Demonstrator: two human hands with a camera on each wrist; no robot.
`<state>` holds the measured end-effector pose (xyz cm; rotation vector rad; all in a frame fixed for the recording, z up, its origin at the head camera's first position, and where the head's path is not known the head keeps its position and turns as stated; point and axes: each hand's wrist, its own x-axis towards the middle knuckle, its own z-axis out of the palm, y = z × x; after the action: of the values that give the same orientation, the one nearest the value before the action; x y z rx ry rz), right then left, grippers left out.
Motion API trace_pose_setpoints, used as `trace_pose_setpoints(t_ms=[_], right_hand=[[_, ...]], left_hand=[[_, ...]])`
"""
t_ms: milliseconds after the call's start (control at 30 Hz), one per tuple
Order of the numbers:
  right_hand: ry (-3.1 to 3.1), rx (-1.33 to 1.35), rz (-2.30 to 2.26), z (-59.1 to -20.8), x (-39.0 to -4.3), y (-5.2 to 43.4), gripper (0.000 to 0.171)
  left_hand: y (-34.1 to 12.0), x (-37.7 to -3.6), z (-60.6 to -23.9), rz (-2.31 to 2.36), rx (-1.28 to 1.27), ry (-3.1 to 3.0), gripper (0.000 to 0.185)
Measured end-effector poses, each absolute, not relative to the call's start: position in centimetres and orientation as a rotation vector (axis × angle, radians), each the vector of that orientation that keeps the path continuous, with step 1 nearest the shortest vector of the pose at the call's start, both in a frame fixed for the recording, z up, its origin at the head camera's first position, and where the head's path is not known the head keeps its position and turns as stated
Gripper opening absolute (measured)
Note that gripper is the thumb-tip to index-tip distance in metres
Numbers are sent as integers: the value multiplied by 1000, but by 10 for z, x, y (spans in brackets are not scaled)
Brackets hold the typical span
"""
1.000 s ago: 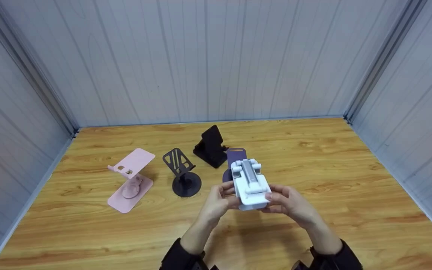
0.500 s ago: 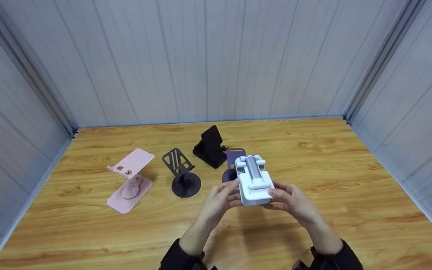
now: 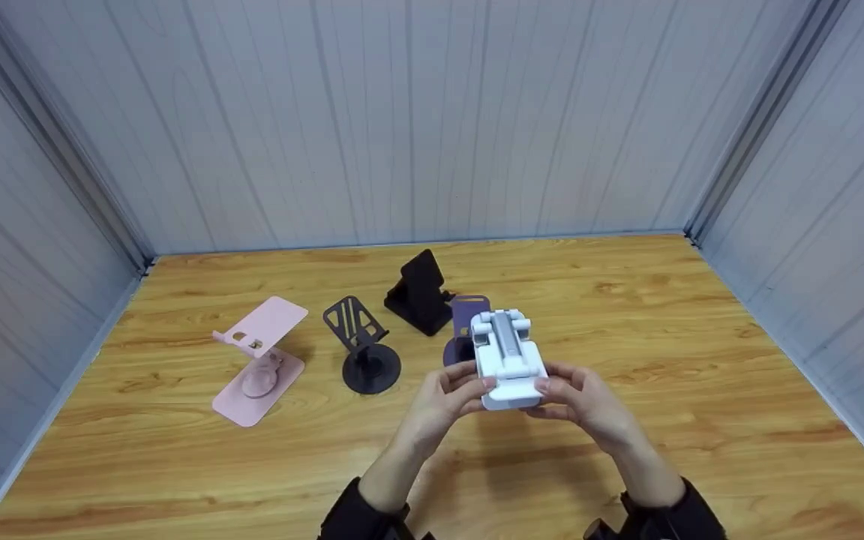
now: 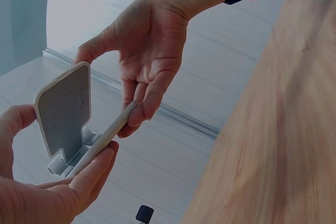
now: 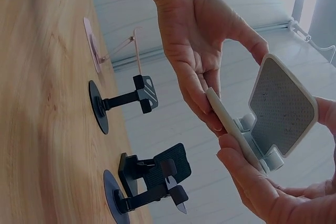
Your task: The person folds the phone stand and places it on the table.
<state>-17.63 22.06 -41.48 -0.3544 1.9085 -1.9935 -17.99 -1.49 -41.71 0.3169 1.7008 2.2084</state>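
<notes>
Since 1 s ago the white phone stand (image 3: 505, 361) has shifted slightly right and tipped more upright; other stands unchanged. Left hand (image 3: 448, 401) and right hand (image 3: 580, 401) both grip it by its lower edges, fingers curled round, held above the bench (image 3: 702, 390), just in front of the purple stand (image 3: 466, 315). Pink stand (image 3: 259, 360), black round-base stand (image 3: 363, 345) and black folding stand (image 3: 418, 292) sit to the left.

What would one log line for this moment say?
left hand: holds white stand | right hand: holds same stand | stand: lifted above table | behind: pink, two black, purple stands
</notes>
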Motion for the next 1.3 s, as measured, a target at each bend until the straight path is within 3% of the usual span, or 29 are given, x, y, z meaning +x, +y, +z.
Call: trace_pose_setpoints(t_ms=[300, 1300], right_hand=[[1912, -341, -1997, -412, -175, 219, 62], [1836, -370, -2052, -416, -176, 220, 46]], left_hand=[[-14, -180, -416, 2221, 279, 1710, 51], [-15, -179, -417, 2259, 338, 1678, 47]])
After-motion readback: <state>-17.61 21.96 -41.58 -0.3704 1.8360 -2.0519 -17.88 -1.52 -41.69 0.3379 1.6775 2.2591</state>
